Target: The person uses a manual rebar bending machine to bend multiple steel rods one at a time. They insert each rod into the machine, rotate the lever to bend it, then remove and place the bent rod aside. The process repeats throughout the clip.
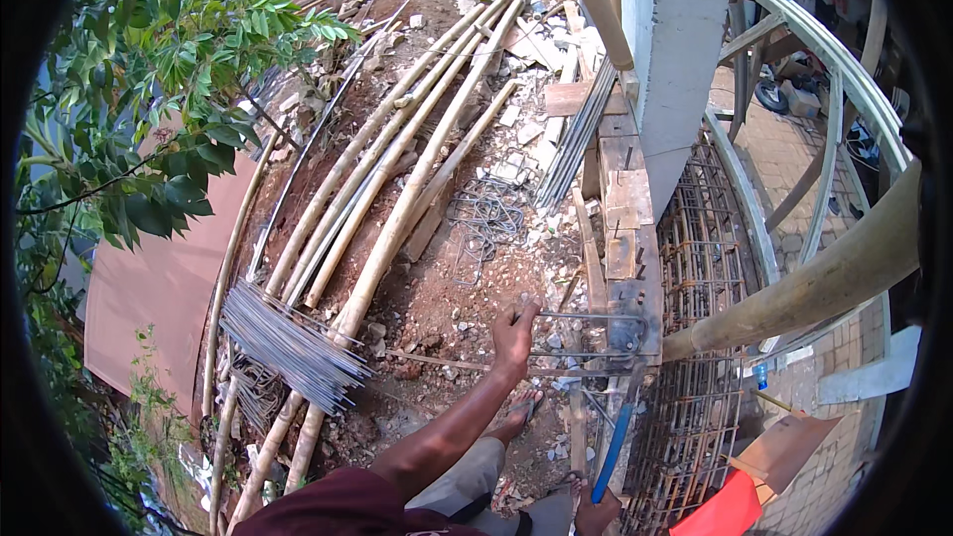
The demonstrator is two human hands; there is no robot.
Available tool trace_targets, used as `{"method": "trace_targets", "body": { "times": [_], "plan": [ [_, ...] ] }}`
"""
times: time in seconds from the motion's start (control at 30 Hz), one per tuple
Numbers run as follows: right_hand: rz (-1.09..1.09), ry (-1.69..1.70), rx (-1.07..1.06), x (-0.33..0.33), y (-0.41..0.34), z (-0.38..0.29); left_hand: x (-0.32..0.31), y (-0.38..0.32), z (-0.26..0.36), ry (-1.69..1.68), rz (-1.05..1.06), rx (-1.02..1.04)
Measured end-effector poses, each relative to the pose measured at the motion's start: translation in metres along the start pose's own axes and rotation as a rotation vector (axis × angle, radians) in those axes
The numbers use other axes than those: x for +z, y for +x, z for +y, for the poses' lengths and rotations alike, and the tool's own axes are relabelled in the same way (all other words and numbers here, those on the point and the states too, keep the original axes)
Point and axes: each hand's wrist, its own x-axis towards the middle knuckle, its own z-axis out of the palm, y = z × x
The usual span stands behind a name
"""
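My left hand [514, 335] is closed around one end of a thin steel rod [569, 315]. The rod runs right to a bending jig [627, 327] on a wooden beam, turns around its pins and comes back as a second leg, making a U. At the bottom, my right hand [598, 512] grips the blue sleeve of a bending lever [615, 454]. The lever's metal end reaches up toward the jig; its contact with the rod is hard to make out. Several bent rod pieces [488, 212] lie in a tangle on the soil ahead.
Cut straight rods [298, 346] lie across bamboo poles [417, 201] on the left. Thicker bars [577, 138] lean beside a concrete column [681, 74]. Tied rebar cages [700, 238] run along the beam's right, under a slanting bamboo pole [804, 275]. Pins [618, 223] stick up from the beam.
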Motion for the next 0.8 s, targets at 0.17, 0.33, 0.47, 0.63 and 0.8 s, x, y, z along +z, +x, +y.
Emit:
{"method": "trace_targets", "body": {
  "times": [0.17, 0.33, 0.47, 0.63, 0.8],
  "plan": [
    [0.002, -0.333, 0.165, -0.02, -0.012, 0.083, 0.039, -0.042, 0.056, 0.174, -0.06, 0.734],
    [-0.083, -0.346, 0.072, 0.0, -0.009, 0.058, 0.103, -0.023, 0.121, 0.032, -0.587, 1.093],
    [0.334, 0.092, 0.022, 0.01, 0.028, -0.054, 0.146, 0.023, 0.128, 0.016, -0.84, 1.053],
    [0.313, 0.107, -0.048, -0.003, 0.107, -0.158, 0.145, 0.104, 0.09, 0.021, -0.968, 0.785],
    [0.347, 0.039, -0.031, 0.002, 0.182, -0.171, 0.138, 0.149, 0.072, 0.061, -1.035, 0.703]
  ]
}}
